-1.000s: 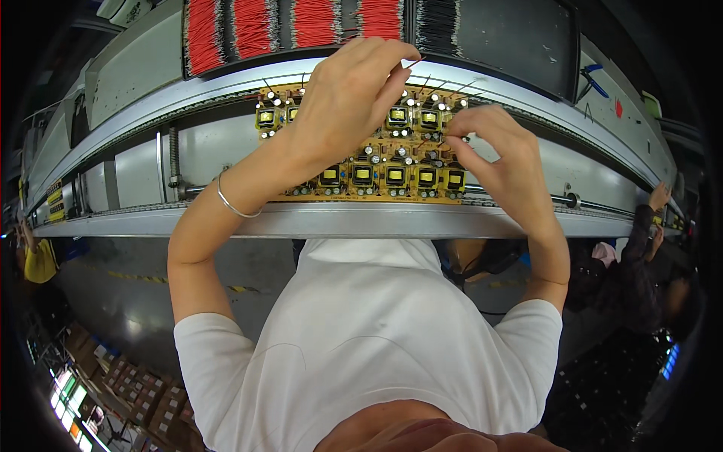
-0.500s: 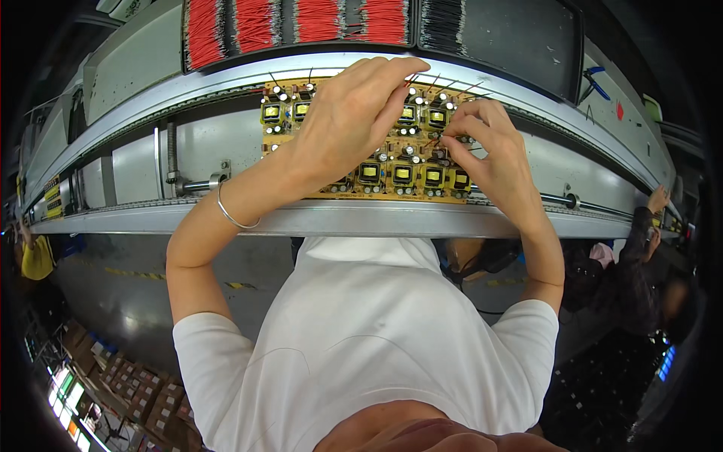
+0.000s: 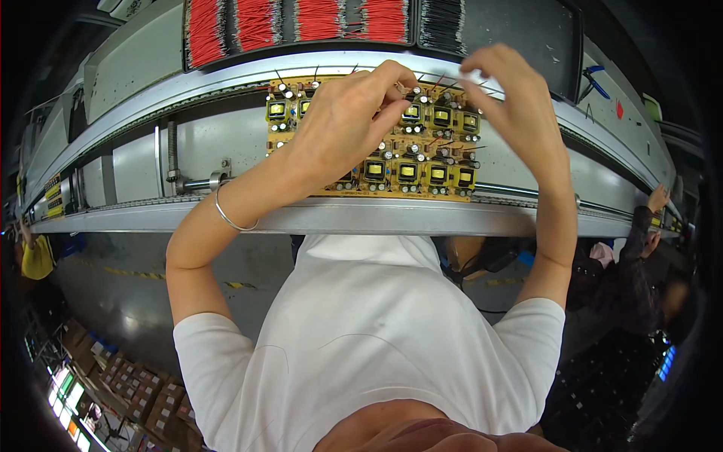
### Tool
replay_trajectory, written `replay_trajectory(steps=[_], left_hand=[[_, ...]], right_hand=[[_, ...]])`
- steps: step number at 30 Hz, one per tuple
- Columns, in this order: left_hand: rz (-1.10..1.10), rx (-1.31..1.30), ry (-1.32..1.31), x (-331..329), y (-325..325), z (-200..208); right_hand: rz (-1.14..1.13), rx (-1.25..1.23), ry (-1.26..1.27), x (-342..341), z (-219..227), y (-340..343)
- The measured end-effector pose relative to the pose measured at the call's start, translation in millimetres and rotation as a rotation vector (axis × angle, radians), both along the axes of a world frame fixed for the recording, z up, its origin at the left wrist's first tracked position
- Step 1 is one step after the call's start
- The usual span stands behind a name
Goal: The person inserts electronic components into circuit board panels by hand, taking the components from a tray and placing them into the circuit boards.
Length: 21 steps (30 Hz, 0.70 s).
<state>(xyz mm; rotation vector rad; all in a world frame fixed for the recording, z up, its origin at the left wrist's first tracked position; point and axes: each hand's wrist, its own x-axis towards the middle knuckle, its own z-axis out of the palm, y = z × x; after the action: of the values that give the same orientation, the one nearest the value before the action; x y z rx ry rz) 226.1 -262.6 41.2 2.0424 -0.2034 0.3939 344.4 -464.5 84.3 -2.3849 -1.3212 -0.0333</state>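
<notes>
A panel of yellow-brown circuit boards [image 3: 407, 143] lies across the rails in front of me, crowded with transformers and capacitors. Short red and black wires stand up from several of the boards. My left hand [image 3: 350, 117] hovers over the panel's middle and hides part of it. Its thumb and fingers are closed together near the far row; what they pinch is too small to make out. Above the panel's far right corner is my right hand [image 3: 516, 102], slightly blurred, with thumb and forefinger apart and nothing visible between them. The bundle of black wires [image 3: 442, 26] lies just beyond it.
Behind the far rail, a dark tray holds bundles of red wires [image 3: 318, 20]. Blue-handled pliers [image 3: 597, 84] lie at the right. The near metal rail [image 3: 376, 218] runs between me and the panel. Another person's hand [image 3: 658, 199] shows at the far right.
My right hand has left the boards and moved up and right toward the wire trays, its fingers opening. My left hand stays over the panel, its fingertips now closer together. The panel has shifted slightly right.
</notes>
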Motion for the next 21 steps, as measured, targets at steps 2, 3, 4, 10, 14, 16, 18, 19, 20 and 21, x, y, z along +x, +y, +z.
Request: replay_trajectory(steps=[2,3,4,10,14,16,18,19,20,21], left_hand=[[0.007,-0.001,-0.002,0,-2,2],[0.004,0.002,-0.003,0,-1,3],[-0.014,0.038,0.001,0,-1,3],[-0.05,0.111,0.025,-5,2,2],[-0.067,0.082,0.045,-6,0,-1],[-0.088,0.1,0.075,-7,-2,-5],[-0.099,0.109,0.089,-7,-2,-5],[-0.102,0.123,0.091,-7,-3,-5],[-0.104,0.137,0.093,-7,-3,-5],[-0.106,0.151,0.095,-7,-3,-5]], right_hand=[[-0.095,-0.085,-0.158,20,-8,15],[-0.07,-0.069,-0.208,28,-14,25],[-0.044,-0.054,-0.259,35,-20,33],[0.0,-0.17,-0.116,60,-39,58],[-0.01,-0.192,-0.068,60,-39,61],[-0.011,-0.169,-0.052,57,-38,62],[-0.013,-0.157,-0.044,56,-38,61],[-0.016,-0.149,-0.043,56,-38,61],[-0.019,-0.14,-0.041,55,-38,60],[-0.022,-0.13,-0.039,55,-39,60]])
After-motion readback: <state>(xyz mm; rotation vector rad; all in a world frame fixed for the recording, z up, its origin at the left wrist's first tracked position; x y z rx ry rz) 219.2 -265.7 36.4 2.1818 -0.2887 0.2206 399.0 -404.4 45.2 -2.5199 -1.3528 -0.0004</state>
